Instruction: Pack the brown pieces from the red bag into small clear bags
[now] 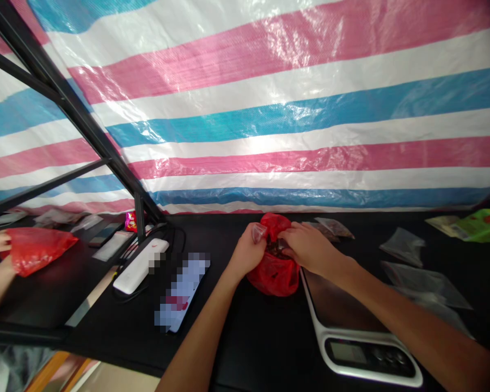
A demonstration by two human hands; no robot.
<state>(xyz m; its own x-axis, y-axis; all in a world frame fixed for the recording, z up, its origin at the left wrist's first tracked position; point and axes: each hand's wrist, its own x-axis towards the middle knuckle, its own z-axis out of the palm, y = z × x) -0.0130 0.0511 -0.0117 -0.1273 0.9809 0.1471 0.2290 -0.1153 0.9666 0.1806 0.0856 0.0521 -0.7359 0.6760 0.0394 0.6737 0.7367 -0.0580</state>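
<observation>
A red plastic bag (pixel 274 277) rests on the black table, its mouth spread and small dark bits showing inside. My left hand (pixel 249 251) grips the bag's left edge, with a piece of clear plastic showing by the thumb. At the opening, my right hand (pixel 312 249) has its fingers bent together inside the right edge; what they pinch is hidden. A white kitchen scale (pixel 351 310) with a dark top lies under my right forearm.
Left of my arms are a phone (pixel 183 294) and a white power strip (pixel 141 267) with black cables. Clear plastic bags (pixel 427 283) and a green packet (pixel 482 224) lie right. Beyond a black frame post (pixel 81 128), another person's hands hold a red bag (pixel 41 247).
</observation>
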